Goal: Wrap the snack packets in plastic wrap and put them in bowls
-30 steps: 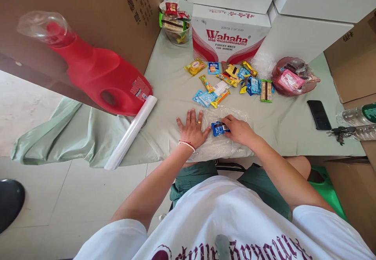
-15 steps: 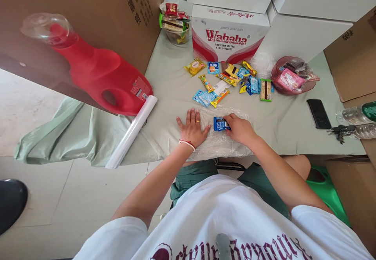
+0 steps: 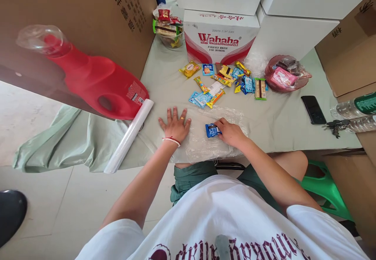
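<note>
My right hand (image 3: 232, 132) grips the right end of a small blue snack packet (image 3: 212, 130), held over a sheet of clear plastic film (image 3: 198, 144) on the cloth. Fingers spread, my left hand (image 3: 175, 126) lies flat at the film's left edge. Beyond both hands is a loose group of wrapped snacks: light blue packets (image 3: 200, 99), a yellow-orange stick packet (image 3: 215, 98), a yellow packet (image 3: 190, 69) and a green-edged wafer packet (image 3: 260, 89). Whether the blue packet touches the film, I cannot tell.
A white film roll (image 3: 129, 136) leans by a red jug (image 3: 102, 83) on the left. Behind stand a snack-filled clear bowl (image 3: 172, 40) and a Wahaba-style printed water carton (image 3: 220, 37). To the right are a pink bowl (image 3: 270, 82), a phone (image 3: 313, 110), keys (image 3: 335, 127) and bottles (image 3: 346, 109).
My left hand has slid left over the film, its fingers spreading wider. The right hand still holds the blue packet, now slightly left. The whole view has shifted a little.
</note>
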`<state>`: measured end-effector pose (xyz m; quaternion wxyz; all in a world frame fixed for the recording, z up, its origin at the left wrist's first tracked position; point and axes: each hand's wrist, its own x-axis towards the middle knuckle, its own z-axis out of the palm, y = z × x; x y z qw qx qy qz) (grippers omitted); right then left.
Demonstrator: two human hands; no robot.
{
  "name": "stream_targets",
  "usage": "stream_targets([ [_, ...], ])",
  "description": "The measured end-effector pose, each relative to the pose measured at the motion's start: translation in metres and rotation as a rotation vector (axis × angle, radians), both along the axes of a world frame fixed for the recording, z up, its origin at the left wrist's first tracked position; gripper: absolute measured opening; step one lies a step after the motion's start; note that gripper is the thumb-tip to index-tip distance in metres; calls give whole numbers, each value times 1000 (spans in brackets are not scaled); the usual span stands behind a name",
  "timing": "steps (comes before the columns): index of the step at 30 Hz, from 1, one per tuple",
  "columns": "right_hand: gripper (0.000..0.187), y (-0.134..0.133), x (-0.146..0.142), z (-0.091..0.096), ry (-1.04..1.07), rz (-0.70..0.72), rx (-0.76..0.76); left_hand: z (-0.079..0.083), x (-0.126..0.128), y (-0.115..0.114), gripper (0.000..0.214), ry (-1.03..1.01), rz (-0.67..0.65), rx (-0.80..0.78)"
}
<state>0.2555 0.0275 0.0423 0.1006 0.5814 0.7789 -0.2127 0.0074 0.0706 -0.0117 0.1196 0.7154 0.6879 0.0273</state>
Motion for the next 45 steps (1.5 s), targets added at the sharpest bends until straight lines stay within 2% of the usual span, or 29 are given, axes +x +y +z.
stream_targets([
  [3, 56, 0, -1, -1, 5, -8, -3, 5, -4, -2, 67, 5, 75, 90],
  [5, 56, 0, -2, -2, 5, -7, 4, 7, -3, -10, 63, -35, 5, 184],
  [7, 55, 0, -2, -2, 3, -1, 15, 5, -2, -22, 58, -110, -250, 217],
  [9, 55, -1, -1, -2, 8, 4, 24, 0, -3, -34, 59, -191, -561, 157],
  [11, 57, -3, 1, -1, 28, 2, 30, -7, -7, -42, 60, -239, -722, 88],
  [16, 60, -5, 7, 1, 65, -31, 52, -19, -17, -48, 56, -266, -647, 69],
  [21, 59, -3, 7, -1, 81, -42, 27, -13, -23, -52, 58, -372, -628, 110],
  [25, 70, -10, 21, 5, 140, -71, 68, 2, -35, -63, 70, -452, -757, 39],
  [29, 64, -43, 59, 10, 338, -84, 185, 13, -51, -78, 71, -426, -856, -76],
  [33, 76, -89, 91, -8, 387, 29, 237, 6, -55, -91, 71, -352, -846, -102],
  [34, 74, -98, 95, -14, 365, 53, 243, 2, -53, -93, 69, -339, -826, -88],
  [37, 38, -111, 94, -28, 322, 65, 246, -5, -43, -97, 46, -362, -743, -17],
  [38, 30, -110, 93, -28, 335, 55, 251, -6, -39, -97, 36, -400, -710, 11],
  [40, 27, -98, 90, -23, 400, 29, 275, -4, -32, -92, 27, -511, -617, 69],
  [45, 26, -37, 89, -7, 595, -38, 322, -7, -22, -56, 22, -739, -285, 179],
])
